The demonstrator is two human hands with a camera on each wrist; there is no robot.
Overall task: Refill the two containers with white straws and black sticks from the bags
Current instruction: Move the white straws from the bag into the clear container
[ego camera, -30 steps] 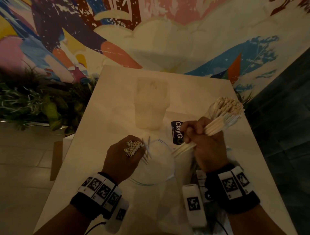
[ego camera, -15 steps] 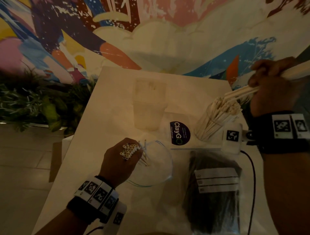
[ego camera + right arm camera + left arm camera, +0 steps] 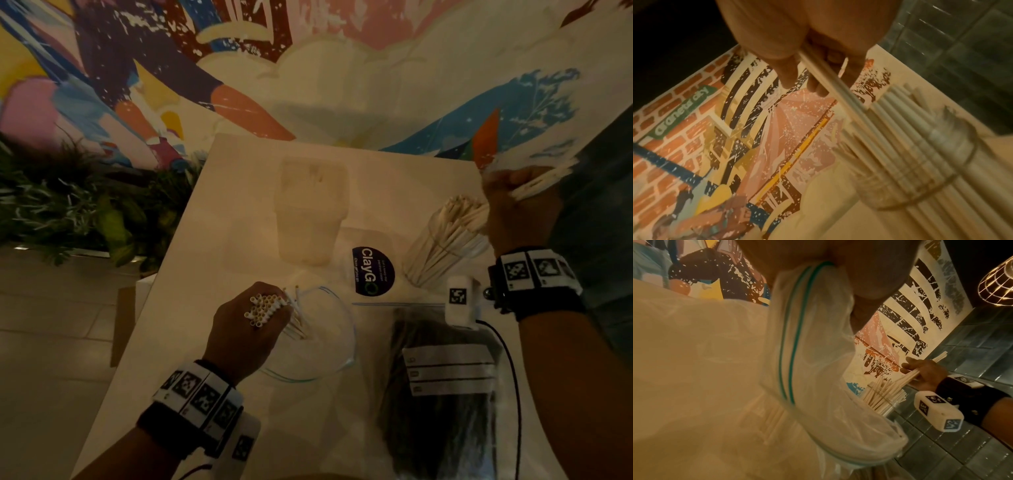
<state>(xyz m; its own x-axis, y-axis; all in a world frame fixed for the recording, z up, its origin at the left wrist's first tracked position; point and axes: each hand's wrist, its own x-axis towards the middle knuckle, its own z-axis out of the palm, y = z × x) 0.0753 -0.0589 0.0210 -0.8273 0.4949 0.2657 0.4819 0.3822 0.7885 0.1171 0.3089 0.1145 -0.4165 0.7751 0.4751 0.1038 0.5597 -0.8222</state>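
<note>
My left hand [image 3: 246, 335] grips a bundle of white straws [image 3: 265, 308] at the mouth of a clear zip bag [image 3: 315, 339]; the left wrist view shows the bag's teal zip rim [image 3: 791, 340] under that hand. My right hand [image 3: 517, 205] holds a bunch of white straws [image 3: 544, 183] slanted above a clear container [image 3: 445, 246] that stands full of white straws at the table's right edge. In the right wrist view the fingers [image 3: 818, 65] curl round the straws [image 3: 840, 91] just above the container [image 3: 916, 159]. A bag of black sticks [image 3: 442, 404] lies front right.
A frosted container [image 3: 311, 212] stands at the back middle of the pale table [image 3: 212, 240]. A dark round sticker [image 3: 373, 270] sits between the containers. Plants [image 3: 68, 205] lie left of the table, a painted wall behind and a dark tiled wall [image 3: 603, 205] to the right.
My right hand has carried its bunch of straws from the bag's mouth up and right to above the straw container. The left hand has stayed at the bag.
</note>
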